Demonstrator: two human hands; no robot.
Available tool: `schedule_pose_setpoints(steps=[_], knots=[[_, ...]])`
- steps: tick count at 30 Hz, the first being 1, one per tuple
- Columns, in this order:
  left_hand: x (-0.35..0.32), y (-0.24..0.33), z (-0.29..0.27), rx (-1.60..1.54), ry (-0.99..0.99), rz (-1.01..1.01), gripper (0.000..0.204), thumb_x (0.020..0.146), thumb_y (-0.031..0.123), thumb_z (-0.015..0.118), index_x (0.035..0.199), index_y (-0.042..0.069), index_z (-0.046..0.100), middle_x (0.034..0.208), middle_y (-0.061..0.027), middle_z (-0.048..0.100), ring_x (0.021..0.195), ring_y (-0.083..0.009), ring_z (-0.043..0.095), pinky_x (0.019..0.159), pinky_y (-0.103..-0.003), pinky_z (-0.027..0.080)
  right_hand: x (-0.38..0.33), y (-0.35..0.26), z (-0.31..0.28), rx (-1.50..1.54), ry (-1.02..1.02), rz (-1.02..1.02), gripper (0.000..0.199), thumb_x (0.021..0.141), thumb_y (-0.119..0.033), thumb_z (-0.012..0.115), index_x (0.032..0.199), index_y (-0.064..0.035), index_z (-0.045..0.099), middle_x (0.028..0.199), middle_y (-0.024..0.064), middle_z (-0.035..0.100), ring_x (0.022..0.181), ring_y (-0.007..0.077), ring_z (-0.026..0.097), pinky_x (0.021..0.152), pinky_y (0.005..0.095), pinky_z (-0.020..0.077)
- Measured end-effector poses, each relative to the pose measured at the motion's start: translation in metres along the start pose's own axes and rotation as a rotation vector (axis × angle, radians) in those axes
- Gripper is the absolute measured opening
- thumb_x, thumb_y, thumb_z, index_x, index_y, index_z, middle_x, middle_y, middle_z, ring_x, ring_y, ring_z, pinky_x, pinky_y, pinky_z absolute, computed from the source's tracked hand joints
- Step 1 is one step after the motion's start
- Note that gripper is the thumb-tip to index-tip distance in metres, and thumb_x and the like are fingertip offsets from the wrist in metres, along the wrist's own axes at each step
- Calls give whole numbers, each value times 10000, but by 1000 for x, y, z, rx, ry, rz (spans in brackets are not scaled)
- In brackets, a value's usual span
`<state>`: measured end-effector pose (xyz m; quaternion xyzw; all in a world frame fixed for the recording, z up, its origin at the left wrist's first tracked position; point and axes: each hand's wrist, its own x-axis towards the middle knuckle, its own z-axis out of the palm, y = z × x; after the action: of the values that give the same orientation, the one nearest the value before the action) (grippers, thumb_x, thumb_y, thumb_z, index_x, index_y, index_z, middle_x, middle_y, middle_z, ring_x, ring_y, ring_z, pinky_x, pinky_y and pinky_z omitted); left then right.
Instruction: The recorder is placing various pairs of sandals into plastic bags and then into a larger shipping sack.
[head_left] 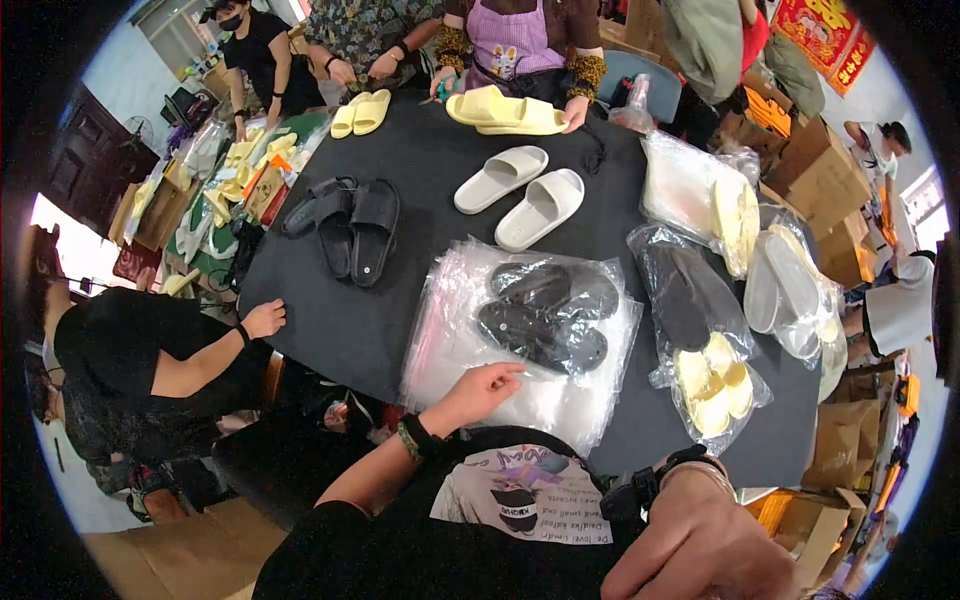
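Observation:
My left hand (pixel 482 392) is over the near part of a stack of clear plastic bags (pixel 440 345). Its fingers are loosely bent, the index finger reaches to the right, and nothing shows in them. Just beyond the fingertips, a pair of black slippers (pixel 545 335) lies on the stack, with glossy plastic around it. Whether the pair is fully inside a bag is hard to tell. At the lower right, close to the camera, is my right hand (pixel 700 550), below a dark wristwatch and bracelets. Its fingers are partly cut off by the lower edge.
On the dark table (pixel 330 320) lie white slippers (pixel 540 208), black slippers (pixel 372 230) and yellow slippers (pixel 361 115). Bagged slippers (pixel 690 290) lie at the right. Across the table, a person in a purple apron (pixel 505 40) holds yellow slippers (pixel 510 110); another's hand (pixel 264 319) rests at the left edge.

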<state>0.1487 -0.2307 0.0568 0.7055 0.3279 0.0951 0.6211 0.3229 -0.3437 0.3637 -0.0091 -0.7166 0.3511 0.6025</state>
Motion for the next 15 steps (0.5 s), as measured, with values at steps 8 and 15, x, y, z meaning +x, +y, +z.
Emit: schedule_pose_setpoints(steps=[8,15], knots=[[-4,2,5,-7,-4,-6,338,923,160,602,1243,53,586,813,38,593,732,-36,492,669,-205,435,-4,-9,5,13,-84,-35,77,835,-87,599,806,-126,659,1024,-10,578,629,252,631,543,325,489],[-13,-1,0,7,9,-21,336,927,142,589,1249,46,579,826,26,598,738,-38,498,675,-205,434,-5,-10,22,30,50,-13,89,820,-58,629,833,-135,672,1089,-18,546,643,267,649,537,322,471]])
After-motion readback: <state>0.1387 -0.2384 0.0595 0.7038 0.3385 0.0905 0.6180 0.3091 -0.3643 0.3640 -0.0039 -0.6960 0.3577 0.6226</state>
